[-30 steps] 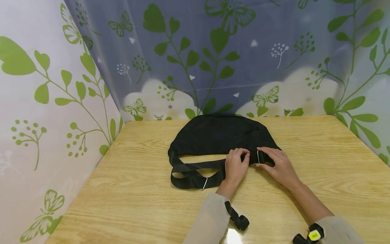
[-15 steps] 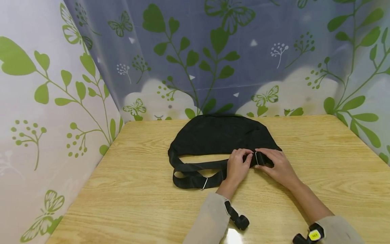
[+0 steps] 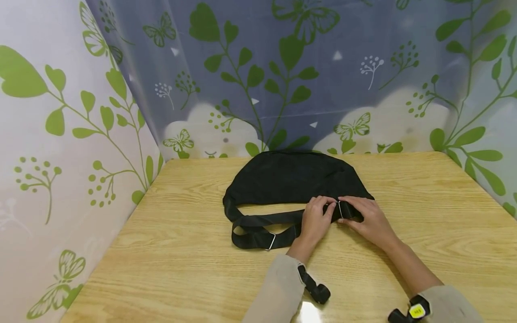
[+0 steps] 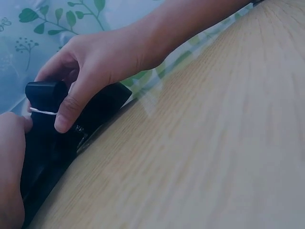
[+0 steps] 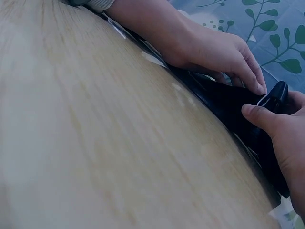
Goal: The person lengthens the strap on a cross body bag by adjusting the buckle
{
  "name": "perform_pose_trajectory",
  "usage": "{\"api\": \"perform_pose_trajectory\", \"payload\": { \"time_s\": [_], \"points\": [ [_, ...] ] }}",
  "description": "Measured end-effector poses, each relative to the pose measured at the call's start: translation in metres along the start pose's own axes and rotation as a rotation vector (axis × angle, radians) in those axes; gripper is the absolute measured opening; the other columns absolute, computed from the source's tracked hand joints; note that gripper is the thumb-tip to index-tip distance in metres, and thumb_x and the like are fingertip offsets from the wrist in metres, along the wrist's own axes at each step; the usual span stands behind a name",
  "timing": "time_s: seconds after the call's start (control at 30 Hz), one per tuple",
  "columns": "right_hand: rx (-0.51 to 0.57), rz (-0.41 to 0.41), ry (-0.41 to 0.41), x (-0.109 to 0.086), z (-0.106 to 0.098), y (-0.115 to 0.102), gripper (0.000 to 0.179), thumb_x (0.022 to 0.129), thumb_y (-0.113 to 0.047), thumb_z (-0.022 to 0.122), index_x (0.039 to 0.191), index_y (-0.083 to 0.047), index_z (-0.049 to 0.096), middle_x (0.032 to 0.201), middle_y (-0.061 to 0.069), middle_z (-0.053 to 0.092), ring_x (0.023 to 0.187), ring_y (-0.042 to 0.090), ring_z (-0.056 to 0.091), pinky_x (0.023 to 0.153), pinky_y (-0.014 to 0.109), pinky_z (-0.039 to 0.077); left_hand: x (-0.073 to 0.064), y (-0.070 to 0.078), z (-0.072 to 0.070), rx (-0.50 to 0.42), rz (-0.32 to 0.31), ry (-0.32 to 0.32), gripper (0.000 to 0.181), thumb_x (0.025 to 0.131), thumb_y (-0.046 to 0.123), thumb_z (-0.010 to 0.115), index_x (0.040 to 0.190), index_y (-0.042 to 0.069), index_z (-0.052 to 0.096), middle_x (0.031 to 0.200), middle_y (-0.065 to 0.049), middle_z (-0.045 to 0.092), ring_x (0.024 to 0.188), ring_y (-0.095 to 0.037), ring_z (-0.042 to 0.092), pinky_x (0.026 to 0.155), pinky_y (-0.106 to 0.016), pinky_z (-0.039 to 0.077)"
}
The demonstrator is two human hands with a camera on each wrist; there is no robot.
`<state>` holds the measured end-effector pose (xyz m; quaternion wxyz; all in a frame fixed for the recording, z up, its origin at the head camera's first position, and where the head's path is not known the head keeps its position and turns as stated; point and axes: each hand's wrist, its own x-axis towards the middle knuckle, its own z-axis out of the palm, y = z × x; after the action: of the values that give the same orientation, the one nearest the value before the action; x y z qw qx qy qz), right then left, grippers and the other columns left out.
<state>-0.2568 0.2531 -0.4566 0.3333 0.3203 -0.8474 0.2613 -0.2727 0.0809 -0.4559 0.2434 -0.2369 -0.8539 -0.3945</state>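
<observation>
One High, Two Low

The head camera looks forward and down on the table point(image 3: 161, 269) from farther back. Low, near and tilted, the left wrist view faces the right hand point(image 4: 97, 62), the right wrist view the left hand point(image 5: 217, 52); both share the strap point(image 4: 45, 145) between these hands.

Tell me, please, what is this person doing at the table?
A person is handling the strap of a black bag that lies on the wooden table. The left hand pinches the strap beside a metal buckle, and the right hand grips it at that buckle. Another metal buckle sits on the loop left of the hands.
</observation>
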Motion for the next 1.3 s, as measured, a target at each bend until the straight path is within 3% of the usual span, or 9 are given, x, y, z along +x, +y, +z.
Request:
{"api": "perform_pose_trajectory", "payload": {
  "time_s": [0.2,0.33,0.6,0.9,1.2,1.3],
  "points": [
    [0.008,0.039,0.017,0.0002,0.0004,-0.0006,0.066,0.056,-0.009,0.084,0.118,-0.003,0.060,0.113,0.014,0.059,0.104,0.032,0.052,0.087,0.049,0.034,0.0001,-0.0006,0.0006,0.071,-0.064,0.047,0.010,0.089,0.022,0.062,0.089,0.017,0.070,0.086,0.007,0.063,0.079,-0.010,0.053,0.073,-0.020,0.041],
    [0.003,0.061,0.025,0.0000,0.0003,-0.0009,0.066,0.056,-0.009,0.084,0.118,-0.005,0.060,0.113,0.014,0.059,0.105,0.032,0.052,0.086,0.050,0.034,0.0009,-0.0014,0.0008,0.070,-0.091,0.060,0.009,0.089,0.021,0.062,0.088,0.016,0.070,0.083,0.007,0.062,0.077,-0.010,0.053,0.071,-0.020,0.041],
    [0.014,0.003,-0.002,0.0016,0.0002,-0.0003,0.065,0.057,-0.010,0.084,0.117,-0.004,0.060,0.112,0.012,0.060,0.103,0.030,0.053,0.087,0.046,0.035,0.0013,-0.0002,-0.0005,-0.031,-0.032,-0.002,0.013,0.091,0.021,0.058,0.093,0.014,0.069,0.090,0.006,0.063,0.084,-0.009,0.054,0.076,-0.017,0.041],
    [0.024,0.025,-0.019,0.0015,0.0009,0.0000,0.065,0.059,-0.011,0.084,0.118,-0.001,0.059,0.113,0.010,0.060,0.102,0.029,0.053,0.088,0.046,0.033,0.0011,-0.0006,0.0001,-0.033,-0.049,0.030,0.012,0.091,0.022,0.058,0.092,0.015,0.069,0.088,0.007,0.062,0.079,-0.008,0.052,0.073,-0.017,0.040],
    [0.035,0.091,0.038,0.0002,-0.0006,-0.0025,0.063,0.057,-0.006,0.084,0.114,-0.001,0.060,0.108,0.014,0.061,0.102,0.034,0.052,0.087,0.050,0.032,-0.0006,-0.0014,-0.0006,0.097,-0.108,0.094,0.007,0.086,0.020,0.063,0.086,0.017,0.069,0.082,0.007,0.062,0.076,-0.011,0.052,0.071,-0.023,0.040],
    [0.038,0.104,0.047,-0.0005,-0.0010,-0.0030,0.063,0.057,-0.005,0.084,0.114,-0.001,0.059,0.108,0.014,0.060,0.102,0.034,0.052,0.086,0.050,0.033,-0.0008,-0.0015,-0.0004,0.088,-0.111,0.100,0.006,0.085,0.018,0.063,0.085,0.016,0.069,0.082,0.006,0.063,0.076,-0.012,0.053,0.072,-0.025,0.041]
  ]
}}
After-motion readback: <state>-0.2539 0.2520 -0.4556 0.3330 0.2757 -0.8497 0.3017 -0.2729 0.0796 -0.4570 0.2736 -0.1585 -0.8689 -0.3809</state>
